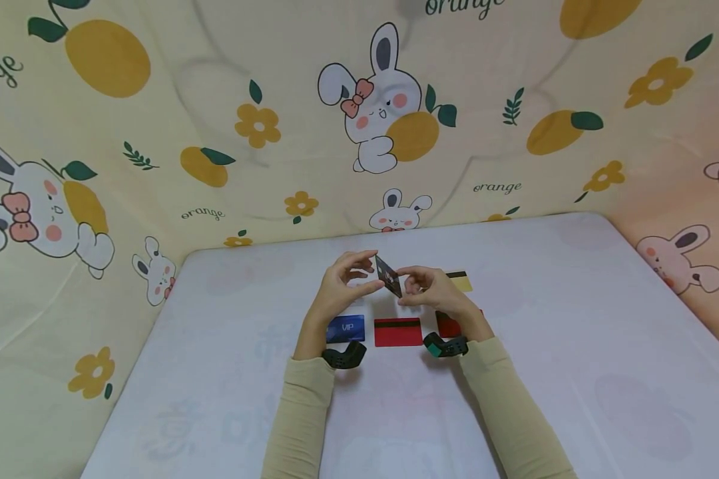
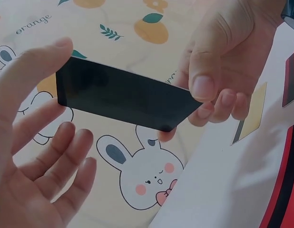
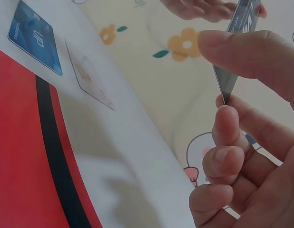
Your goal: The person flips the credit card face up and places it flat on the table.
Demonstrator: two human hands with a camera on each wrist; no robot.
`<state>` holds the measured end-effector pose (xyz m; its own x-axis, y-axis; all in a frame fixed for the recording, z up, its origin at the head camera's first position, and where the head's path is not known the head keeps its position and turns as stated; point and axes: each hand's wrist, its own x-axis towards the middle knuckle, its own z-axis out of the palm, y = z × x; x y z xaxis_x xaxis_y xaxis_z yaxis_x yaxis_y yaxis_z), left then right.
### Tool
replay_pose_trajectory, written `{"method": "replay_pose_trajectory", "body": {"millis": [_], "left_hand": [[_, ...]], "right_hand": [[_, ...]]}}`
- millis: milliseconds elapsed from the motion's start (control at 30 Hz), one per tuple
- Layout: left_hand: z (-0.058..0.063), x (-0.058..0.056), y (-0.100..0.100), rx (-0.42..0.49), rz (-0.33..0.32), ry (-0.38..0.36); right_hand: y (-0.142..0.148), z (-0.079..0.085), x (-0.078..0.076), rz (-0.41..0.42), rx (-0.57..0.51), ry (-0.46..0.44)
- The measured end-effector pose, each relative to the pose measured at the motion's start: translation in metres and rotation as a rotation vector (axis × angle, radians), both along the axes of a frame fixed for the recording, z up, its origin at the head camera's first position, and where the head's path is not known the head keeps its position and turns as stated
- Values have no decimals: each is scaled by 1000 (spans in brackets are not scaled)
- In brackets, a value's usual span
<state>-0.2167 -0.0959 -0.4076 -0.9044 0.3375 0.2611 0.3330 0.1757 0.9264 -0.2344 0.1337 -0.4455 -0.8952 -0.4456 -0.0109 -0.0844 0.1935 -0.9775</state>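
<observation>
Dark card [image 1: 389, 277] being held tilted above the white table [image 1: 216, 379]; ends being pinched by left hand [image 1: 339, 283] and right hand [image 1: 437, 291], digits parted by its width, faces presumably being left uncovered.

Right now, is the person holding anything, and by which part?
Yes, a dark card: the left hand holds it at one short end, the right hand at the opposite short end.

Cream rabbit-print backdrop [image 1: 335, 193], peach at right, behind white table [image 1: 551, 332].
</observation>
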Motion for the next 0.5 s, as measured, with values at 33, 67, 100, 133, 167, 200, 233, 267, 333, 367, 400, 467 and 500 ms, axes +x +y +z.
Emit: {"method": "replay_pose_trajectory", "body": {"millis": [33, 67, 100, 133, 167, 200, 233, 267, 333, 367, 400, 467, 500], "left_hand": [[0, 0, 0, -10, 4, -4], [1, 0, 0, -21, 9, -9], [1, 0, 1, -30, 12, -12], [1, 0, 1, -40, 16, -16], [1, 0, 1, -48, 17, -17], [1, 0, 1, -53, 16, -20], [1, 0, 1, -61, 17, -25], [1, -1, 1, -66, 16, -29], [0, -1, 1, -76, 17, -39], [0, -1, 1, -80, 19, -45], [-1, -1, 1, -82, 20, -52], [-2, -2, 0, -87, 25, -65], [-2, -2, 0, -90, 27, -70]], "right_hand": [[1, 0, 0, -4, 5, 1], [1, 0, 0, -7, 10, 3], [2, 1, 0, -10, 17, 5], [2, 1, 0, -13, 25, 8], [3, 2, 1, -15, 34, 11], [3, 2, 1, -18, 43, 14], [4, 2, 1, -20, 51, 17], [4, 3, 1, -22, 58, 19], [5, 2, 0, -25, 67, 25], [6, 2, 0, -27, 67, 26], [6, 2, 0, -30, 66, 27], [7, 2, 0, -36, 65, 28], [7, 2, -1, -39, 67, 29]]}}
